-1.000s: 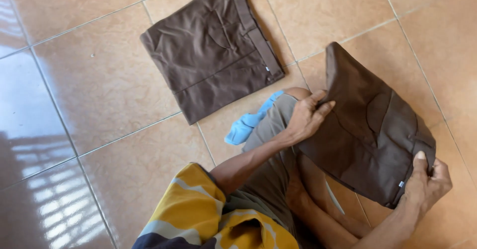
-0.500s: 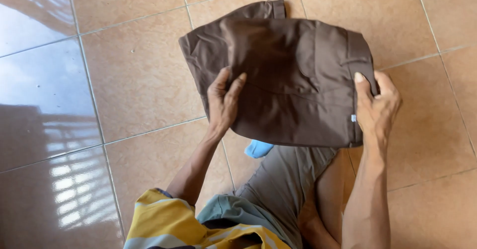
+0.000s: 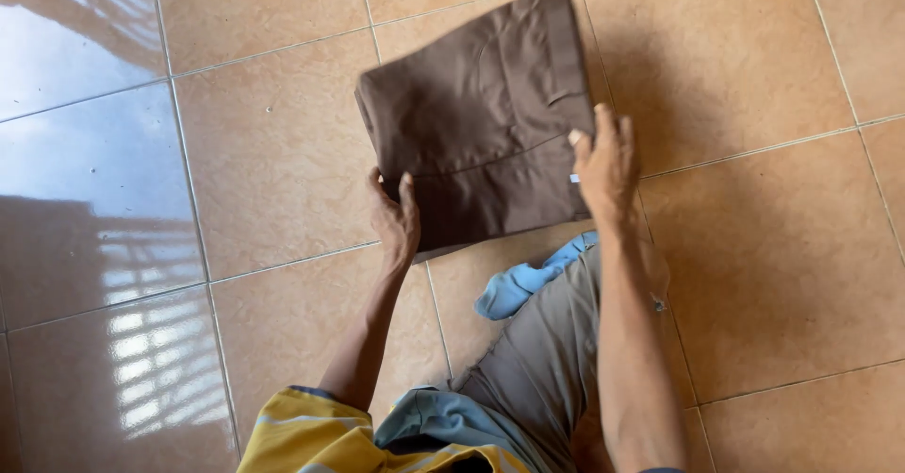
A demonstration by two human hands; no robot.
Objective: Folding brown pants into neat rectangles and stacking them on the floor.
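Seated person, grey-trousered leg (image 3: 547, 360) nearest, a blue cloth (image 3: 523, 282) beside the knee on the tiled floor (image 3: 754, 275). Left hand (image 3: 396, 220) pinches the near left corner of the folded brown trousers (image 3: 481, 119), thumb on top; right hand (image 3: 605, 166) presses flat on their right edge, its grip spread, closed on nothing. The trousers lie on the floor just beyond the knee. Step, as judged: setting down and squaring the fold; next calls for smoothing and letting go evenly.
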